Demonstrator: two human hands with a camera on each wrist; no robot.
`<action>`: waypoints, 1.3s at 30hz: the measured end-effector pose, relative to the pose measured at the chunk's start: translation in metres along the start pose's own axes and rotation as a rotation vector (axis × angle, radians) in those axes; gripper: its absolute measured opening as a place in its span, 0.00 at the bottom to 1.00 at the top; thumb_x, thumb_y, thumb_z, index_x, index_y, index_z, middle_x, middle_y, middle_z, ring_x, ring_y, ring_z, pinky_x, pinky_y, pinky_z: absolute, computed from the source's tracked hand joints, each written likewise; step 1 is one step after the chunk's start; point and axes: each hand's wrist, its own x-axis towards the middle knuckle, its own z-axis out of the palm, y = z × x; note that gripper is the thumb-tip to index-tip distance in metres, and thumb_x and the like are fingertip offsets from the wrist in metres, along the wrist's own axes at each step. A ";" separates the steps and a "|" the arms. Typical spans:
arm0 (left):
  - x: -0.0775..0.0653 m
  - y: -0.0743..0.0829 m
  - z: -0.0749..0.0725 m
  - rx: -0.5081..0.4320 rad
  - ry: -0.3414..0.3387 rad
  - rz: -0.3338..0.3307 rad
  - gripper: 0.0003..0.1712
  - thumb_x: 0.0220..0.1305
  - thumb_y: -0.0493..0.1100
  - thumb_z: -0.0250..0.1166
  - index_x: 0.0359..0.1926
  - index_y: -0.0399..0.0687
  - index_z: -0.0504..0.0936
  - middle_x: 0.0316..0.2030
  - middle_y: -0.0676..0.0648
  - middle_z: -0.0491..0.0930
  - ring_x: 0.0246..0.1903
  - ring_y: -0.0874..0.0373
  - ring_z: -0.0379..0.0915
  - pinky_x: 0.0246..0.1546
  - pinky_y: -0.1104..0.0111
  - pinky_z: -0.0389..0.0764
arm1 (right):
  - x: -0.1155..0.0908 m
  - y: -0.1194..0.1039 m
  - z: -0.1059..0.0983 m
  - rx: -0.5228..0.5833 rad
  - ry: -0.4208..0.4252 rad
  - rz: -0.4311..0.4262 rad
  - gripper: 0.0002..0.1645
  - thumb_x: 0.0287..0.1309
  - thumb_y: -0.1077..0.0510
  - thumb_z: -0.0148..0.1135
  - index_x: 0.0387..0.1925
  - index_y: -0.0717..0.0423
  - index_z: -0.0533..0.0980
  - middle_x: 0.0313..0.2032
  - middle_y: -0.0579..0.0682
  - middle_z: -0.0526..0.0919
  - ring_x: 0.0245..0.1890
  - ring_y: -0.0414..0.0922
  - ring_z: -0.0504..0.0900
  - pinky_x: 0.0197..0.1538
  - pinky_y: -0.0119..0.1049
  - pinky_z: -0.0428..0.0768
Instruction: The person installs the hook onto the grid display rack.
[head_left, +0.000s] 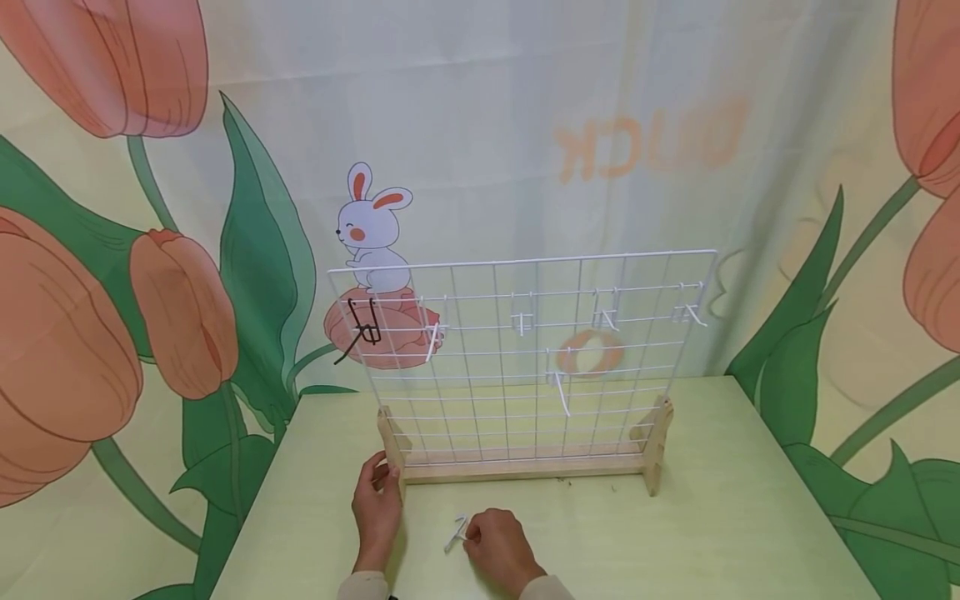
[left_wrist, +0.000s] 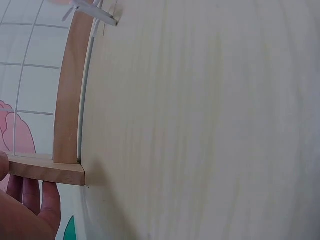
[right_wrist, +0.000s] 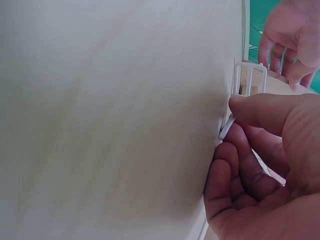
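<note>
A white wire grid panel (head_left: pixel 525 367) stands upright in a wooden stand (head_left: pixel 525 472). My left hand (head_left: pixel 377 504) grips the stand's left end piece (left_wrist: pixel 47 171), its thumb on one side and fingers on the other. At the table in front of the stand, my right hand (head_left: pixel 501 546) pinches a white wire hook (head_left: pixel 456 533) between thumb and forefinger. The hook's rectangular wire back (right_wrist: pixel 257 75) sticks out past the fingertips. Part of the hook is hidden by the fingers in the right wrist view.
A black hook (head_left: pixel 365 331) hangs at the grid's upper left. Several white hooks hang along the upper rows, and another white hook (head_left: pixel 558 383) sits lower down. Small dark bits (head_left: pixel 564 482) lie on the pale table (head_left: pixel 720 517). A printed curtain (head_left: pixel 480 167) hangs behind.
</note>
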 end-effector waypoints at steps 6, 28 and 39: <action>0.000 0.000 0.000 -0.001 -0.006 0.005 0.21 0.77 0.38 0.62 0.67 0.53 0.78 0.54 0.39 0.84 0.54 0.45 0.82 0.45 0.68 0.78 | 0.000 0.000 -0.002 0.003 -0.009 0.027 0.08 0.55 0.60 0.78 0.25 0.46 0.86 0.23 0.33 0.82 0.27 0.30 0.76 0.34 0.32 0.77; 0.001 -0.004 -0.001 -0.002 0.003 0.012 0.21 0.77 0.38 0.63 0.67 0.52 0.78 0.53 0.39 0.85 0.53 0.46 0.82 0.44 0.69 0.79 | -0.012 0.006 -0.009 0.293 0.105 0.124 0.05 0.56 0.63 0.75 0.29 0.49 0.88 0.24 0.36 0.87 0.27 0.29 0.82 0.36 0.30 0.80; 0.000 -0.002 -0.002 -0.012 -0.009 0.008 0.21 0.77 0.39 0.62 0.68 0.52 0.78 0.54 0.39 0.84 0.54 0.45 0.82 0.45 0.69 0.78 | -0.016 0.000 -0.024 0.344 0.191 0.140 0.06 0.58 0.61 0.77 0.29 0.48 0.87 0.23 0.37 0.86 0.24 0.29 0.82 0.34 0.28 0.81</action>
